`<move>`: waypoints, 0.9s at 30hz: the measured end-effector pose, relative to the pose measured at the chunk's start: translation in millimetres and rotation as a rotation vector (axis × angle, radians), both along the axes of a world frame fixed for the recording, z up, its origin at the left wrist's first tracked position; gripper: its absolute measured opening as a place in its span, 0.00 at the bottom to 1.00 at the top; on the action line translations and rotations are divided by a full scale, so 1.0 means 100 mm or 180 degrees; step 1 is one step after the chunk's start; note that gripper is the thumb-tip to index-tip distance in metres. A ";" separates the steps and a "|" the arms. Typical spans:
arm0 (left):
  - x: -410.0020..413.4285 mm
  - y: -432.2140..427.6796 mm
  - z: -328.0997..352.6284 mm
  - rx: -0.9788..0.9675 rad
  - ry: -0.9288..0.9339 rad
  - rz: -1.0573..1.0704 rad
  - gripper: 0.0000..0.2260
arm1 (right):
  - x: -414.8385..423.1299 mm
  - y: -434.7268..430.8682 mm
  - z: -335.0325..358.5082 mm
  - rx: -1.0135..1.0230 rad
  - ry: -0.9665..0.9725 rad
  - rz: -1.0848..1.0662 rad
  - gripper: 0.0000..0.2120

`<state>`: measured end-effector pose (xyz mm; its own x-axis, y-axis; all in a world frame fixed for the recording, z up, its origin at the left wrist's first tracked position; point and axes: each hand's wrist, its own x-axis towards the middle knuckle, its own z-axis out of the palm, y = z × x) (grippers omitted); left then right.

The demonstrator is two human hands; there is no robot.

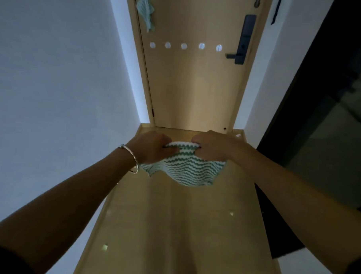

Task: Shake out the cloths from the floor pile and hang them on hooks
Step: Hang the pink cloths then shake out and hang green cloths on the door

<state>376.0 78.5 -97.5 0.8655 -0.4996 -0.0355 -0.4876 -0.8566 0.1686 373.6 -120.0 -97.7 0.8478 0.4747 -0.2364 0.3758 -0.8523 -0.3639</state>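
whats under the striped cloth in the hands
Wooden floor shows below and around the striped cloth, gripped by the left hand and right hand. The patch it covers is hidden.

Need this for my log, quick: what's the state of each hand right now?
Left hand: closed, holding the striped cloth by its top edge.
Right hand: closed, holding the same cloth's top edge.
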 end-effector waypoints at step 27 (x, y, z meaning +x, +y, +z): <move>4.38 -0.52 0.20 -0.0182 0.0084 -0.0699 0.16 | 3.92 -0.52 0.13 -0.0224 -0.0092 -0.0465 0.08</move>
